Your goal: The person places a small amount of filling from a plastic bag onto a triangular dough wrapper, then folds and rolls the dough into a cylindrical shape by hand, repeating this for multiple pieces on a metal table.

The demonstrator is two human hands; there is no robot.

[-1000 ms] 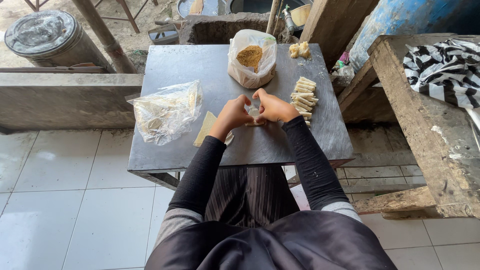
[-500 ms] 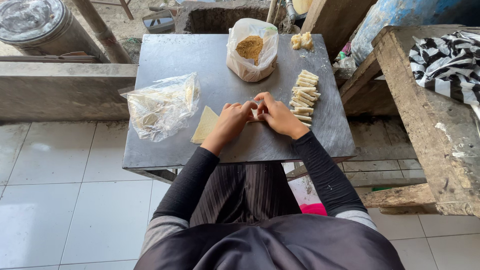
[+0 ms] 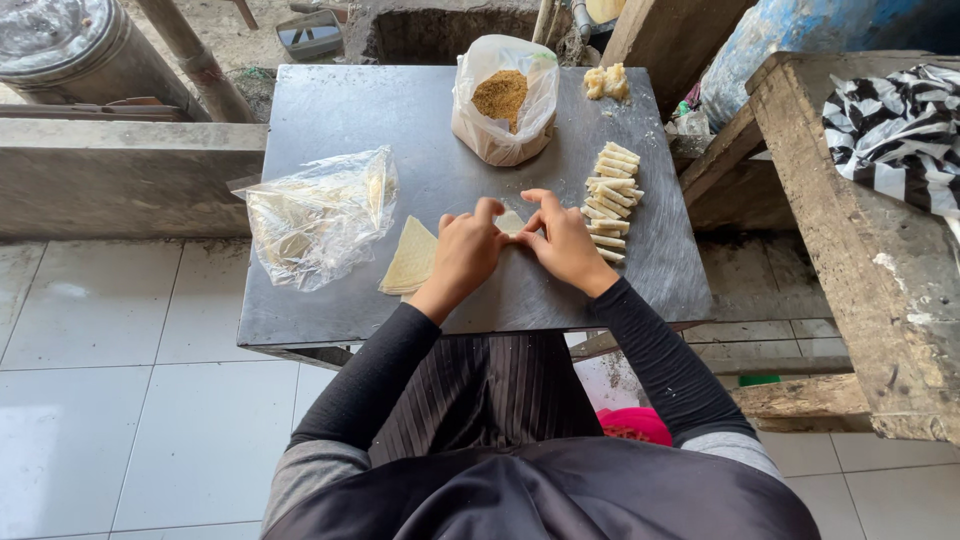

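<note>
Dark grey metal counter (image 3: pixel 350 110) stands over white floor tiles, bare along its near edge. At its middle, the left hand (image 3: pixel 468 252) and right hand (image 3: pixel 566 243) pinch a small pale wrapper piece (image 3: pixel 511 221) between fingertips. Left lies a crumpled clear plastic bag of wrappers (image 3: pixel 318 213); behind, an open clear bag of brown crumbs (image 3: pixel 505 98); right, stacked pale rolled sticks (image 3: pixel 610 197).

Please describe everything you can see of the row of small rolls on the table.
The rolls are pale, thin sticks that look like dough wrapper. They lie flat in one column on the dark metal table, each crosswise and closely packed, some overlapping. The column runs from below the crumb bag to beside the right hand, which is close to the nearest ones; whether they touch is unclear.
</note>
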